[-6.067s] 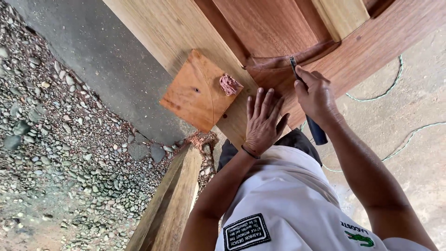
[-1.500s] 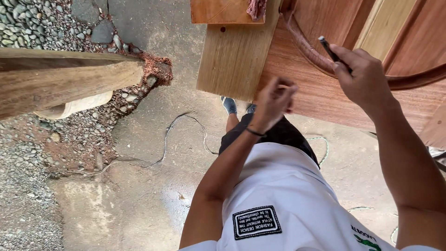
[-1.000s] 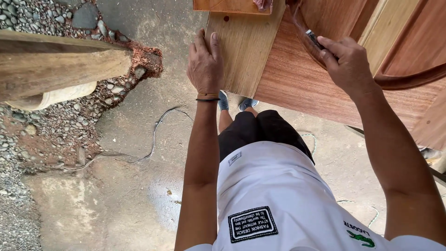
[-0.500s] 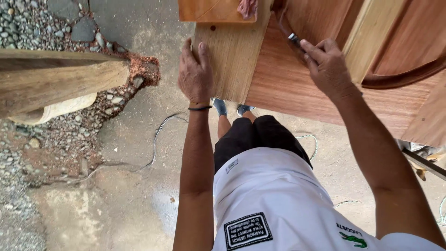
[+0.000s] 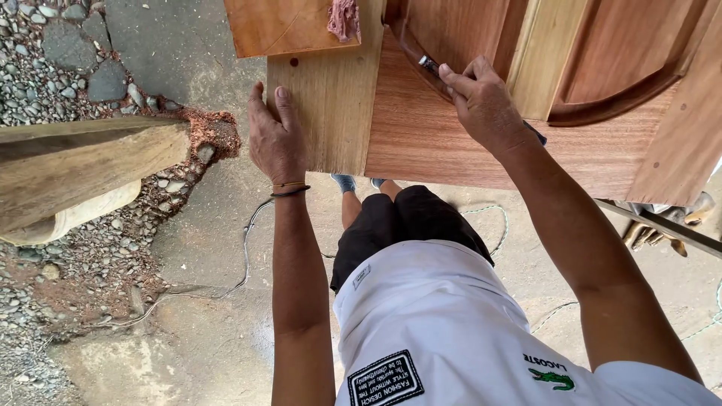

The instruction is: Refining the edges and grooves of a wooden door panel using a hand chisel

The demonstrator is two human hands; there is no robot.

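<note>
Grip, right hand (image 5: 485, 105): fingers closed around a slim dark-handled tool (image 5: 430, 65), its metal tip laid in the curved moulding groove of the wooden door (image 5: 451, 143). Grip, left hand (image 5: 277, 139): flat and spread, holding nothing, palm pressed on the pale stile at the door's near edge, thumb over the side.

Nearest: white shirt and black shorts of the person, two thin bands on the left wrist. Next: concrete floor (image 5: 203, 323) with a thin cable (image 5: 244, 256) looping across it. Left: rough timber beam (image 5: 83, 162) with reddish sawdust at its end, gravel beyond. Right edge: metal bar, partly seen. Farther: door panel lying across the view, reddish rail, arched panel at upper right. Farthest: small plywood square (image 5: 282, 26) on the door, a pink rag (image 5: 344, 16) on its corner.

Change from half a second earlier: both hands sit at much the same spots on the door; left hand remains flat on the stile; right hand keeps the tool in the groove.
</note>
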